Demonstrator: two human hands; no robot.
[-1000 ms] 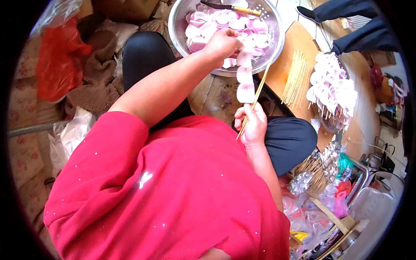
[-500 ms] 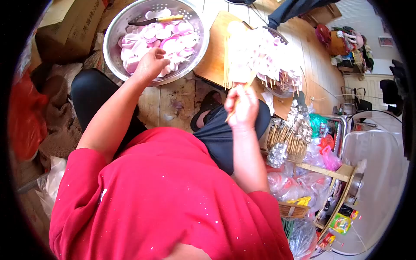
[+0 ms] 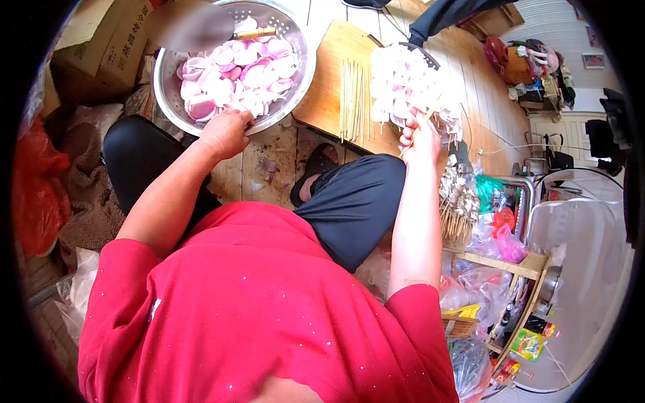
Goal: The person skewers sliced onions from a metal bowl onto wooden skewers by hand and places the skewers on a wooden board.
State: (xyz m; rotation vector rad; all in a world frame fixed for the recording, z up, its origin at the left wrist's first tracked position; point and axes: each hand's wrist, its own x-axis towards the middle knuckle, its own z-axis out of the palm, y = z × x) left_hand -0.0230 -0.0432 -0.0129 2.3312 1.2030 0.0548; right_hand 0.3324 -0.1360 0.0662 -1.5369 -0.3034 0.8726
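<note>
A perforated metal colander [image 3: 308, 74] holds purple-and-white onion pieces [image 3: 250, 67], with a knife [image 3: 255, 33] lying on top by its wooden handle. My left hand [image 3: 227, 134] is at the colander's near rim, fingers curled against the onion pieces; what they pinch is hidden. My right hand [image 3: 422, 140] is closed around a thin bamboo skewer, at the near edge of a pile of skewered onion pieces [image 3: 396, 84]. Several bare bamboo skewers [image 3: 353, 101] lie side by side on a wooden board [image 3: 322, 87] between the two hands.
A blurred patch covers the colander's far left. Cardboard boxes [image 3: 101, 40] stand at the upper left. Near my right forearm are bundled skewers with grey-white pieces [image 3: 457, 201], plastic bags [image 3: 480, 289] and a wooden rack [image 3: 531, 265]. Another person's trouser leg [image 3: 443, 19] shows at the top.
My right hand has moved right and away from me with the skewer, to the skewered pile. My left hand has drawn back from the onion pieces' middle to the near rim.
</note>
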